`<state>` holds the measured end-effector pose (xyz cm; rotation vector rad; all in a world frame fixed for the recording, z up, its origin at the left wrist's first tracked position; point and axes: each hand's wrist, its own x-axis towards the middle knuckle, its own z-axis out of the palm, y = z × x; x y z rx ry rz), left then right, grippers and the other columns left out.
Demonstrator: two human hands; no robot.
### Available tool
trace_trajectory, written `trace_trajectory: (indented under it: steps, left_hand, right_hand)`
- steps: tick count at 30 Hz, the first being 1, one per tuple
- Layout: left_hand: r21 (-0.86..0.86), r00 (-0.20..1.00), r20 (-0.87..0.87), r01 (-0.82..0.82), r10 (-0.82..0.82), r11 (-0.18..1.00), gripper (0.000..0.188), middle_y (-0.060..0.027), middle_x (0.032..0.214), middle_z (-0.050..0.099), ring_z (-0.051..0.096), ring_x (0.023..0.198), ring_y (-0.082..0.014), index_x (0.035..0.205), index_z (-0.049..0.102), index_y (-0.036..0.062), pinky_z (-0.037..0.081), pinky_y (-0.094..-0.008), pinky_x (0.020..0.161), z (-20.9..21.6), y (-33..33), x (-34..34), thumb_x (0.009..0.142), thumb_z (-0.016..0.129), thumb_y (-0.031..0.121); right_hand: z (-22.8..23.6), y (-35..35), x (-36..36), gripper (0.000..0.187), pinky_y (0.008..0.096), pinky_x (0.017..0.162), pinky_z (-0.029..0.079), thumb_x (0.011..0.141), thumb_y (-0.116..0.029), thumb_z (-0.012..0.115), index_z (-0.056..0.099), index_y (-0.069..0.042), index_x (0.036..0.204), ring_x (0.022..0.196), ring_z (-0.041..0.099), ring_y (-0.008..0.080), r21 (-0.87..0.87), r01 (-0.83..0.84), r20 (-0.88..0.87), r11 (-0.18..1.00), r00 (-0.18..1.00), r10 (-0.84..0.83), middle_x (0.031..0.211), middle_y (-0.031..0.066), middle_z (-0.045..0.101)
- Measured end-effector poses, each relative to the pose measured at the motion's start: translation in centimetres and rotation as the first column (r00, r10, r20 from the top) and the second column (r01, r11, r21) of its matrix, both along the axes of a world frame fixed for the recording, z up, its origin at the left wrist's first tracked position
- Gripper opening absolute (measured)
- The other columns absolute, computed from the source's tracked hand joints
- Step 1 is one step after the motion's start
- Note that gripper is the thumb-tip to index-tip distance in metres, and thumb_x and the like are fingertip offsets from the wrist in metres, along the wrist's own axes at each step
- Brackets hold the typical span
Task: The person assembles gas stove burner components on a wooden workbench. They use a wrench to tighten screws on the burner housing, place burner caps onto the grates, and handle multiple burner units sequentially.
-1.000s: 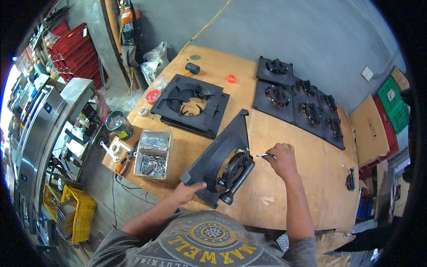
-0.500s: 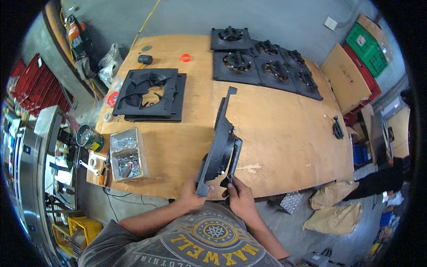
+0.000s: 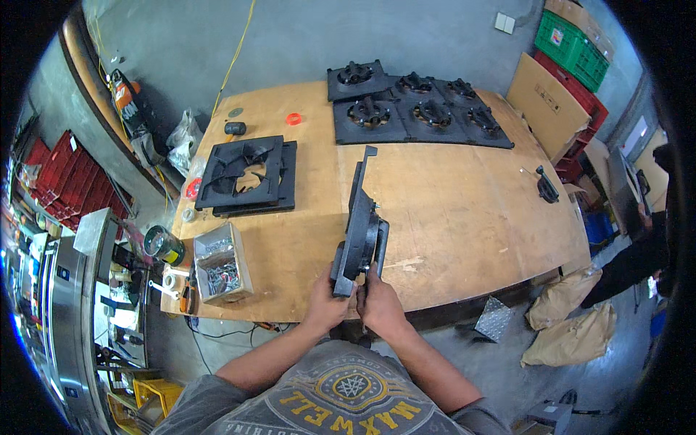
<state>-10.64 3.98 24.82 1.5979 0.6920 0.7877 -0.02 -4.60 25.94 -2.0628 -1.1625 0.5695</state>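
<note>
Left hand [image 3: 325, 303]: your fingers close on the black burner plate [image 3: 355, 228] at its lower edge
Right hand [image 3: 382, 304]: your fingers curl in below the plate's burner — can't tell what they grip
Plate position: on edge before you, over the wooden table's [image 3: 464, 217] near side

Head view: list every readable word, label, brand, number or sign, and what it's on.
Shirt: yellow lettering below a round emblem; legible, not copied out.
Green crate: small label, too small to read.
Cardboard: dark printed marks, too small to read.
Tub: yellow label, too small to read.
</note>
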Motion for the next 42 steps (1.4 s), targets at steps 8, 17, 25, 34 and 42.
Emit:
trace_trajectory:
  steps: [8,17,25,34,42]
  left_hand:
    - [-0.011,1.000,0.005,0.025,-0.024,1.000,0.042,-0.0130,0.097,0.067,0.065,0.089,-0.0219,0.117,0.055,-0.0005,0.051,-0.0356,0.080,-0.9,0.8,-0.2,0.080,0.070,0.013]
    - [0.154,0.954,-0.058,0.300,-0.294,0.942,0.048,-0.0190,0.088,0.067,0.069,0.080,-0.0312,0.120,0.053,-0.0004,0.053,-0.0381,0.073,0.8,4.8,-1.7,0.075,0.067,0.008]
    - [0.203,0.974,-0.113,0.217,-0.197,0.955,0.029,-0.0164,0.087,0.068,0.067,0.075,-0.0266,0.107,0.060,-0.0008,0.050,-0.0353,0.071,3.0,12.4,-2.6,0.079,0.065,0.006]
    - [-0.217,0.928,-0.202,0.268,-0.312,0.939,0.051,-0.0148,0.085,0.070,0.065,0.070,-0.0189,0.099,0.066,-0.0119,0.052,-0.0320,0.067,14.0,20.3,-1.0,0.086,0.065,0.037]
    - [-0.411,0.701,-0.365,0.469,-0.613,0.781,0.051,-0.0100,0.091,0.070,0.063,0.075,-0.0156,0.106,0.066,-0.0060,0.049,-0.0299,0.067,15.6,23.7,3.2,0.085,0.066,0.041]
  right_hand:
    - [0.5,1.6,3.3,0.033,0.0337,0.050,0.048,0.096,-0.015,0.049,0.051,0.003,0.124,0.057,0.060,0.0196,0.129,0.149,-0.739,0.980,0.674,-0.005,0.082,0.0155,0.068]
    - [2.3,2.2,4.9,0.020,0.0318,0.058,0.053,0.094,-0.022,0.059,0.060,-0.004,0.102,0.065,0.066,0.0206,0.108,0.017,-0.800,0.994,0.595,0.077,0.084,0.0143,0.069]
    - [5.9,4.9,1.8,0.020,0.0339,0.062,0.049,0.090,-0.018,0.068,0.065,-0.001,0.098,0.065,0.063,0.0222,0.156,-0.077,-0.056,0.985,0.995,0.087,0.074,0.0156,0.064]
    - [9.0,6.7,-0.3,0.023,0.0285,0.059,0.051,0.095,-0.023,0.064,0.063,0.001,0.094,0.065,0.063,0.0136,0.415,0.077,-0.374,0.907,0.923,0.092,0.075,0.0090,0.067]
    - [6.9,9.1,1.9,0.024,0.0294,0.059,0.051,0.097,-0.022,0.063,0.061,0.001,0.093,0.065,0.063,0.0137,0.336,0.095,-0.456,0.937,0.887,0.074,0.075,0.0090,0.065]
